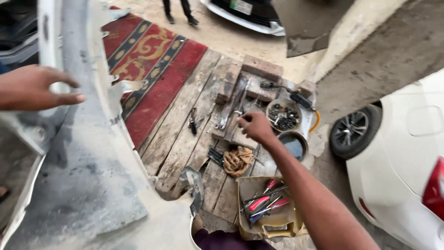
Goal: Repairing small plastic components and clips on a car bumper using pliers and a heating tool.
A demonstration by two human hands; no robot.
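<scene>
Grey bumper panel [88, 176] in left hand's [34, 88] clamped grip; right hand's [254, 126] grip unclear.

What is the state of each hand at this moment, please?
Left hand: closed on the edge of the large grey-white car body panel.
Right hand: holds nothing visible, fingers curled, reaching above the worn wooden plank platform.

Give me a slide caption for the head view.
Left hand grips a white car panel; right hand reaches over tools.
</scene>
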